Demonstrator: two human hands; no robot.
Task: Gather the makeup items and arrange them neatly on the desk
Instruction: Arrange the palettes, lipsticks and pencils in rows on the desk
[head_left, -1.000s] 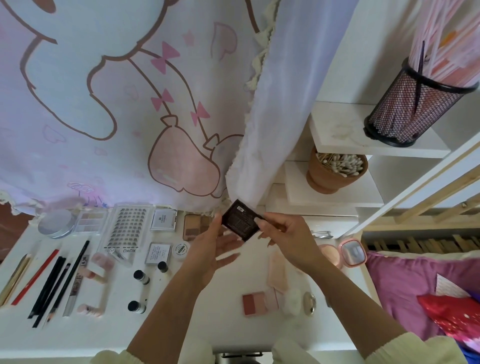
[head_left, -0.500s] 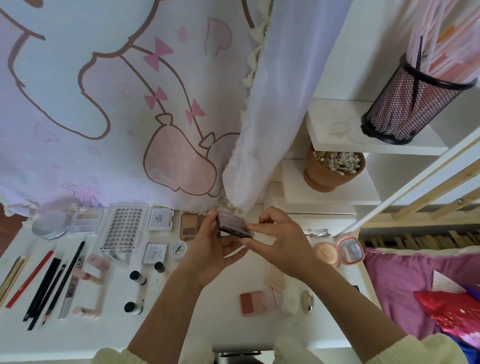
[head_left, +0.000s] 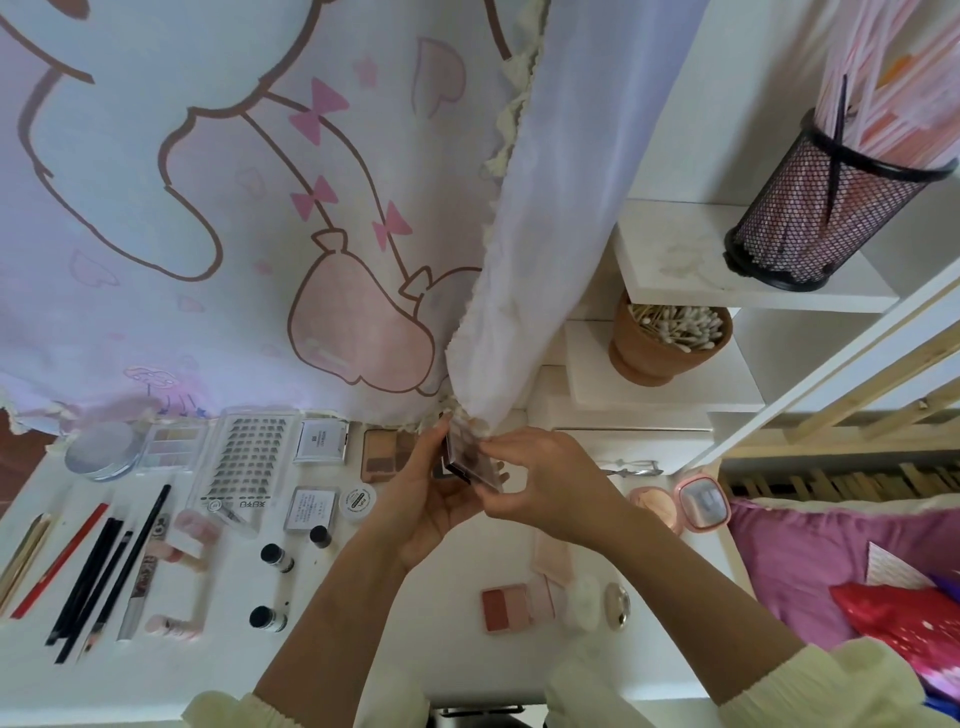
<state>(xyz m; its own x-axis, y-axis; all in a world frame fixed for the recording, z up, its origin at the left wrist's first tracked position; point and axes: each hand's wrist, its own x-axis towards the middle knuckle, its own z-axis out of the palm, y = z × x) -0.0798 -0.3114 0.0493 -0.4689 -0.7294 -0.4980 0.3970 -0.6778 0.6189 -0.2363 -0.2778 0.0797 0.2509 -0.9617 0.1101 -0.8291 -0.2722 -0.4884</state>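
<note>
A small dark eyeshadow palette (head_left: 471, 460) with a clear lid is held between both hands just above the white desk (head_left: 395, 654), at the foot of the curtain. My left hand (head_left: 423, 499) cups it from the left and below. My right hand (head_left: 545, 480) pinches its right edge. A brown palette (head_left: 382, 457) lies flat on the desk right beside it, to the left. Rows of makeup fill the desk's left half: a lash tray (head_left: 249, 457), small boxes, little bottles and pencils (head_left: 98, 566).
A pink blush palette (head_left: 511, 605), a puff and a pale compact lie at the front right. An open pink compact (head_left: 701, 501) sits at the desk's right edge by a pink bed. White shelves hold a pot of cotton swabs (head_left: 670, 338) and a mesh holder (head_left: 826, 218).
The palette has turned from showing its dark back to lying flatter with its clear lid up, and both hands have lowered it toward the desk by the brown palette.
</note>
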